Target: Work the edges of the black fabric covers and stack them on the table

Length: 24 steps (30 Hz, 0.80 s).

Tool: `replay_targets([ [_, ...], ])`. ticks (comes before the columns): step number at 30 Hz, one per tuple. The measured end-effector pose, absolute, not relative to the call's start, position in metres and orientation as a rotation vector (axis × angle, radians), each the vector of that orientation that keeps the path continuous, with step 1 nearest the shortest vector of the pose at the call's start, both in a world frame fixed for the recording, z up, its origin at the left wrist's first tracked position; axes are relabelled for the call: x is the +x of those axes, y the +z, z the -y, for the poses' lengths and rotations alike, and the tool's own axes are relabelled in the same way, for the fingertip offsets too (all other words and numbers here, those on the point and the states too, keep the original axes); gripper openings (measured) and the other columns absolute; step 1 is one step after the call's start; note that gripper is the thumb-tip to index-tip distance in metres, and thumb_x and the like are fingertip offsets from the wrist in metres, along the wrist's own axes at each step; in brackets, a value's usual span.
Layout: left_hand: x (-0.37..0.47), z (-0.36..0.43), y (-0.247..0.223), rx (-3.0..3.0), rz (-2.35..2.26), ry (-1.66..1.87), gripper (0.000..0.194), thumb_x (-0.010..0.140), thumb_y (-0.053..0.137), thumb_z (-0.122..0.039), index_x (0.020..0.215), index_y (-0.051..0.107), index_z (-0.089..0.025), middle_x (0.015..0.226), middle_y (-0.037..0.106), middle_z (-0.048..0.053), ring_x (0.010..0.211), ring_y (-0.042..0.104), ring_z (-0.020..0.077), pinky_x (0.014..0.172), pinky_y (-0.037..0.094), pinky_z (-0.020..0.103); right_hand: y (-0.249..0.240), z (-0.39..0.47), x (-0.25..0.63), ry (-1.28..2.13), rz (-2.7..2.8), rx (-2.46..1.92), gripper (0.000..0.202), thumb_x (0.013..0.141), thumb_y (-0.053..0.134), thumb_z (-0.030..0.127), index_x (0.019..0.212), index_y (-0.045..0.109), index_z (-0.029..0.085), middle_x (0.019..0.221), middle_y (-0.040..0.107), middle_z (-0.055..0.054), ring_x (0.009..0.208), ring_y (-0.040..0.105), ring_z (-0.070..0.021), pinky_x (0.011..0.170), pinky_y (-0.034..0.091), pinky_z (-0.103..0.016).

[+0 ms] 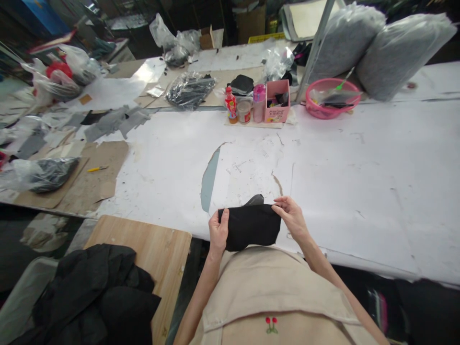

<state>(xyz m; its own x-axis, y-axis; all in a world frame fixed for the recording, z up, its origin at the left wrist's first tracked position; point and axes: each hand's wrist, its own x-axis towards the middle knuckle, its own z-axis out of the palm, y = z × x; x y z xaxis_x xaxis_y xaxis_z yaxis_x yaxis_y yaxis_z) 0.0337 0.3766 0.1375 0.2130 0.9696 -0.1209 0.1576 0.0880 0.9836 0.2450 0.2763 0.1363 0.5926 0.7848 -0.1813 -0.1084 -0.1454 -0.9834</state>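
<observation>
A piece of black cloth [253,227] is stretched between my two hands at the front edge of the white-covered table [345,191]. My left hand [218,232] grips its left end, thumb on top. At the upper right corner, my right hand [292,216] pinches the cloth between thumb and finger, the other fingers held off it. Just behind the cloth, a dark grey rounded object [256,200] shows in part; its kind is hidden.
A wooden board [165,244] with a heap of black cloth [93,292] stands at lower left. Across the table are a red-capped bottle [231,105], a pink box [277,103] and a pink basket [332,101]. A yellow cutter-like tool [97,168] lies on cardboard at left.
</observation>
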Motion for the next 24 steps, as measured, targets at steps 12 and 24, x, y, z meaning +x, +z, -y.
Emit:
replay_targets([
  [12,0.035,-0.374,0.153,1.442,-1.092,0.829,0.029,0.087,0.061,-0.042,0.074,0.06,-0.015,0.065,0.053,-0.001,0.064,0.047,0.0117,0.06,0.039,0.021,0.116,-0.28,0.246,0.79,0.563,-1.555,0.031,0.074,0.072,0.049,0.073,0.06,0.02,0.104,0.064,-0.008,0.108,0.058,-0.0258,0.088,0.047,-0.036],
  [24,0.036,-0.376,0.156,1.394,-1.092,0.836,0.03,0.087,0.06,-0.043,0.075,0.058,-0.016,0.068,0.054,-0.001,0.065,0.048,0.0117,0.061,0.04,0.021,0.121,-0.276,0.251,1.025,0.505,-1.349,0.027,0.078,0.073,0.042,0.073,0.054,0.022,0.097,0.072,-0.004,0.105,0.062,-0.0233,0.094,0.041,-0.035],
])
